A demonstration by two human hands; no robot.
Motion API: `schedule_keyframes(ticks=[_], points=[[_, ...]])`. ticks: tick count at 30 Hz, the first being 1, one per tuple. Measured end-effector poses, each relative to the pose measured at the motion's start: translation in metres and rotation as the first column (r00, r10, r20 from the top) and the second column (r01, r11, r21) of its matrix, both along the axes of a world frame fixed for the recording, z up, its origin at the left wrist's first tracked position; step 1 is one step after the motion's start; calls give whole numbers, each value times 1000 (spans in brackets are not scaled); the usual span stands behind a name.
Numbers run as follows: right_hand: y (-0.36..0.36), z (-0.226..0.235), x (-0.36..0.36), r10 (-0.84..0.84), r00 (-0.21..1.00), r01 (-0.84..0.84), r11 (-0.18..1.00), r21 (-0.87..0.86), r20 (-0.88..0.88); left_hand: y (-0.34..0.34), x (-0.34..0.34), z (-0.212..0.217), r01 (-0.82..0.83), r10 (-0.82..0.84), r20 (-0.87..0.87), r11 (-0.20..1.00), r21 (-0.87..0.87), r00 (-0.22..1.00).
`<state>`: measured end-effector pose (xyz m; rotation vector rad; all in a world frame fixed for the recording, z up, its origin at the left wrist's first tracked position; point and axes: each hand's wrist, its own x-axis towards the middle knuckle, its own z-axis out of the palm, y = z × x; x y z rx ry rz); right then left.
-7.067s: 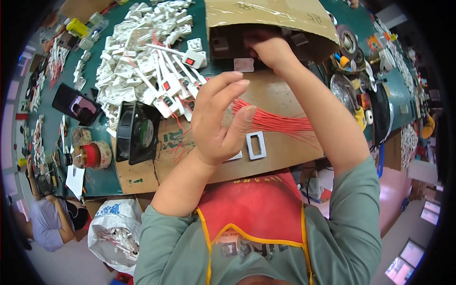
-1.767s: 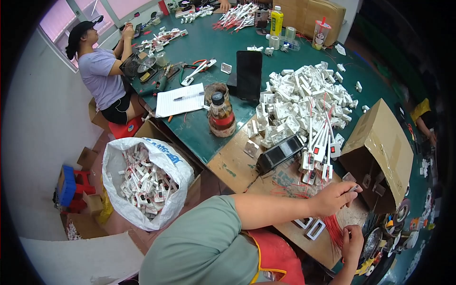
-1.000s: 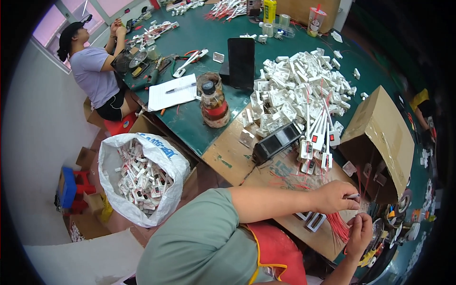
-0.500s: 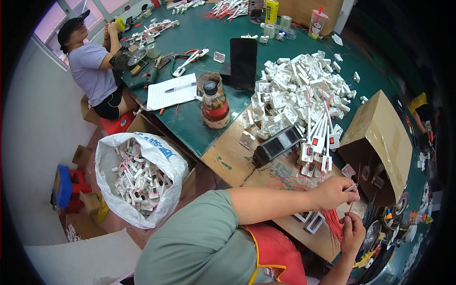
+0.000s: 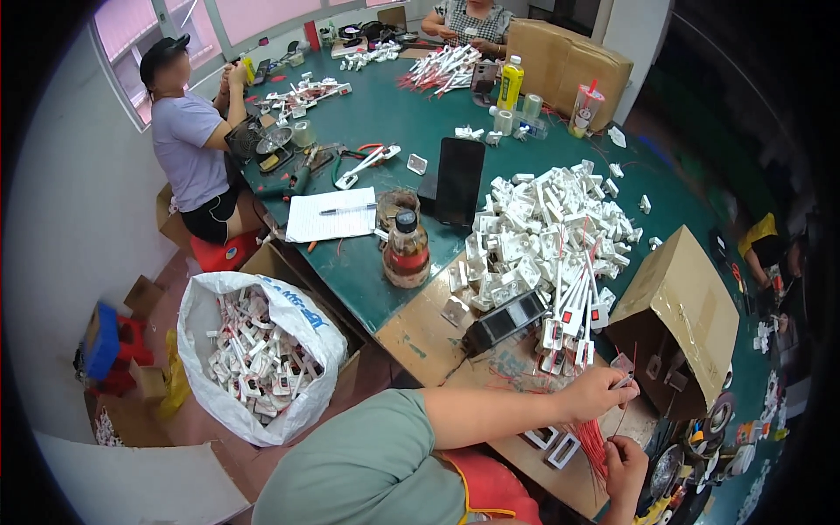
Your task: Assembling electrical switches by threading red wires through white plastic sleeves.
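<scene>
My left hand (image 5: 597, 395) is closed around a small pale grey piece (image 5: 623, 381), over the wooden board at the front of the table. Just below it, my right hand (image 5: 626, 462) pinches a thin wire (image 5: 620, 420) that runs up toward the left hand. A bundle of red wires (image 5: 592, 448) lies between and beside my hands. Two white rectangular frames (image 5: 563, 451) rest on the board by my left wrist. Beyond my left hand are several white cable pieces with switch housings (image 5: 573, 317), some showing red buttons.
A heap of white plastic housings (image 5: 535, 206) covers the table ahead. An open cardboard box (image 5: 687, 302) stands at right. A black phone (image 5: 459, 179), dark bottle (image 5: 406, 254) and notebook (image 5: 328, 223) sit further left. A white sack (image 5: 197, 350) holds finished-looking pieces. Two people sit across the table.
The view has tilted upward, so a person at the far side now shows. Both my hands keep their grips close together, with the wire still between them.
</scene>
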<state>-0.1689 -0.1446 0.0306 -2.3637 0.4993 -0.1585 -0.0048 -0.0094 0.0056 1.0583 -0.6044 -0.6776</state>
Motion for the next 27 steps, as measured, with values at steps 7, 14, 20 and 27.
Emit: schedule_keyframes(ticks=[7,14,20,27], points=[[7,9,10,-75,997,76,992,98,-20,8,5,14,58,-64,-163,997,-41,985],[-7,3,9,-79,991,74,996,44,109,-1,2,0,35,-51,-107,989,-143,993],[-32,6,20,-320,882,208,923,324,346,2,4,2,111,-124,-144,989,-94,982],[-45,-31,25,-346,846,202,912,357,405,4,0,7,126,-134,-76,986,-110,988]])
